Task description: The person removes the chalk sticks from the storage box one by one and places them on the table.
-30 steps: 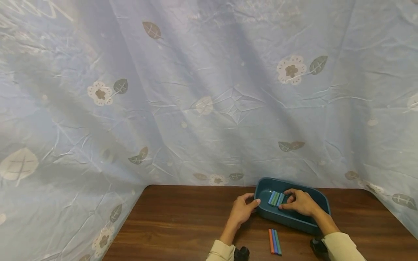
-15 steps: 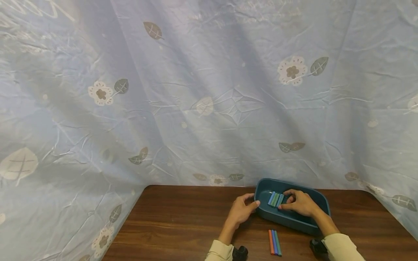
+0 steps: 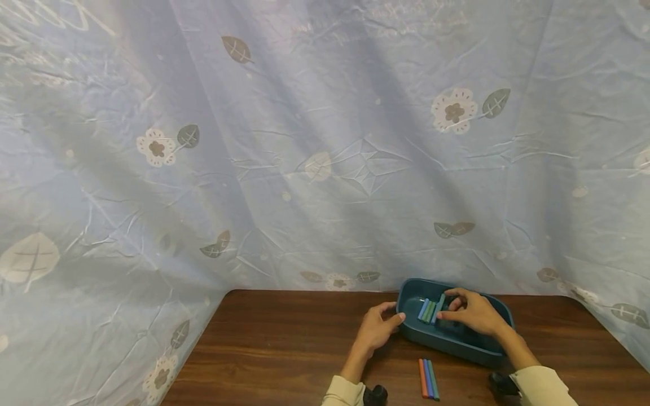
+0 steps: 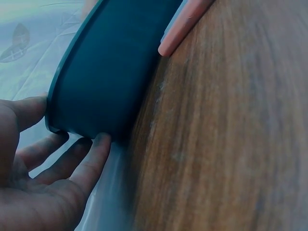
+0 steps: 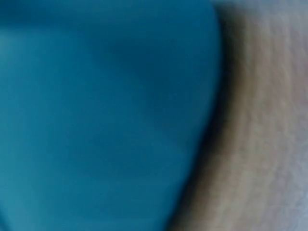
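Observation:
A teal plastic bin (image 3: 431, 337) stands on the table, with several blue and green chalk-like sticks (image 3: 426, 310) side by side on its floor. My right hand (image 3: 474, 313) reaches over it and pinches a green stick (image 3: 441, 303) between thumb and index finger, tilted beside the row. My left hand (image 3: 377, 327) holds the bin's left end, thumb at the rim and fingertips against the outer wall (image 4: 106, 72). The right wrist view is blurred; the bin's wall (image 5: 106, 115) fills much of it, and neither hand nor stick shows there.
On the wooden table (image 3: 284, 338), in front of the bin, lie an orange stick (image 3: 424, 379), a blue one and a green one, side by side. A pale patterned curtain (image 3: 325, 169) hangs right behind the bin and table.
My right hand has lifted slightly and shifted right, and the green stick it pinches has come away from the row. The left hand stays at the bin's end.

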`<action>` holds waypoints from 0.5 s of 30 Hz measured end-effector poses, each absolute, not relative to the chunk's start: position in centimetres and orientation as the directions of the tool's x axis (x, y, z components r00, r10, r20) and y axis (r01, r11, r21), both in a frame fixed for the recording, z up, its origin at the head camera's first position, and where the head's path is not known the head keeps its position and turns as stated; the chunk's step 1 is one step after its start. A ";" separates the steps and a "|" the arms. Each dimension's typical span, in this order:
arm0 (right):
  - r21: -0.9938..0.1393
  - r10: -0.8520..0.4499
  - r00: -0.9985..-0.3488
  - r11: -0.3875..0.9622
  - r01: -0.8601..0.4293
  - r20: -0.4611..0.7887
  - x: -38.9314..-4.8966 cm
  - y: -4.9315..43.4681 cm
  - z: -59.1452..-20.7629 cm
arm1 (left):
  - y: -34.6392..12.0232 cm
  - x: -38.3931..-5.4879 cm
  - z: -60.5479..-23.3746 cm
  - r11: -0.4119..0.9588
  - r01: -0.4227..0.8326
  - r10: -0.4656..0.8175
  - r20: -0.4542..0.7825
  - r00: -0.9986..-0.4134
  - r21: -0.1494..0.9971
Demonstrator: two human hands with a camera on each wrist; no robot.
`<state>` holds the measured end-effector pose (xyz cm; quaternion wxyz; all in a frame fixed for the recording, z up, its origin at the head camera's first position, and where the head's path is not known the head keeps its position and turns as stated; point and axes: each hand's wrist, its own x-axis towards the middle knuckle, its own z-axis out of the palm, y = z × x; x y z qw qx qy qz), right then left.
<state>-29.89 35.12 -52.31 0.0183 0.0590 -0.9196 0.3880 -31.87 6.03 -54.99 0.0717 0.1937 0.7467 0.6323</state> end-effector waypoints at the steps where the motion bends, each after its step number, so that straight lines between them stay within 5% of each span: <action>1: -0.715 -0.094 -0.991 0.687 -0.132 0.093 -29.7 35.1 -51.9 | 6.1 -31.8 -55.0 0.130 0.197 0.378 0.135 -0.916 0.972; 15: -0.739 -0.190 -0.958 0.609 -0.287 0.215 -26.2 33.7 -47.6 | 6.1 -32.0 -55.0 0.098 0.188 0.384 0.137 -0.913 0.977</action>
